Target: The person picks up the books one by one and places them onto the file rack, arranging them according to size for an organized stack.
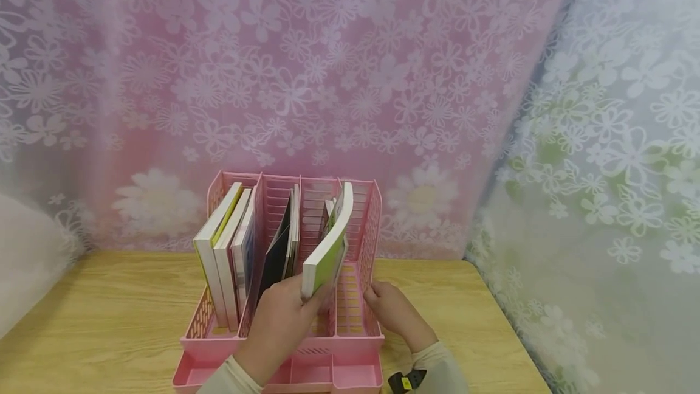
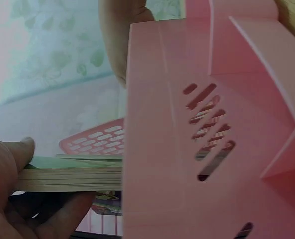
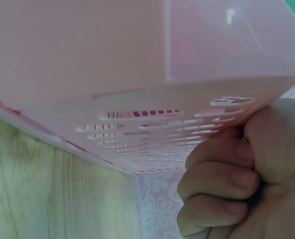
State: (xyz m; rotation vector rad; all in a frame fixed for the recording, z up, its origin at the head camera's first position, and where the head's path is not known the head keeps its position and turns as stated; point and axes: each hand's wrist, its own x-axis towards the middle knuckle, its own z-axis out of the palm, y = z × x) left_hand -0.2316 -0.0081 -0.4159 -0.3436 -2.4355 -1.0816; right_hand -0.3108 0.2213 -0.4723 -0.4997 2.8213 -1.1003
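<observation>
A pink plastic book organizer (image 1: 306, 343) with upright dividers stands on the table. My left hand (image 1: 280, 324) grips a thick book (image 1: 328, 254) with a green cover by its near lower end, thumb on one side and fingers on the other. The book leans tilted in the right half of the organizer, its white edge facing up. In the left wrist view, the page block (image 2: 72, 178) shows between thumb and fingers. At the organizer's slotted right side wall (image 3: 157, 132), my right hand (image 1: 398, 314) holds the front edge with curled fingers (image 3: 217, 179).
Several white-edged books (image 1: 221, 260) fill the left compartment, and a dark thin book (image 1: 277, 254) stands with others in the one beside it. Shallow trays (image 1: 355, 376) run along the organizer's front. Flowered curtains (image 1: 350, 78) hang behind and right of the wooden table (image 1: 131, 303).
</observation>
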